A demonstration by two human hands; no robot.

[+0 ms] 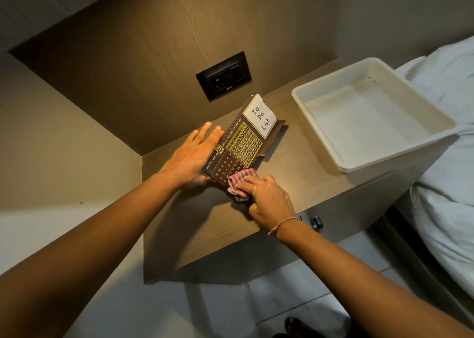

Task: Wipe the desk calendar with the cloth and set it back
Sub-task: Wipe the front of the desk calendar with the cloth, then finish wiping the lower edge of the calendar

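A dark brown desk calendar [241, 145] with gold date tiles and a white "To Do List" note pad stands tilted on the wooden bedside table [223, 225]. My left hand [191, 158] lies against its left edge and back, steadying it. My right hand [266, 200] presses a red-and-white checked cloth [239, 184] onto the calendar's lower front corner. The cloth covers some of the dates there.
A white plastic tub [436, 135] sits on the table to the right, overhanging its edge. A black wall socket [224, 76] is behind the calendar. A bed with white linen [446, 209] lies at the right. A drawer knob [317, 221] shows below the tabletop.
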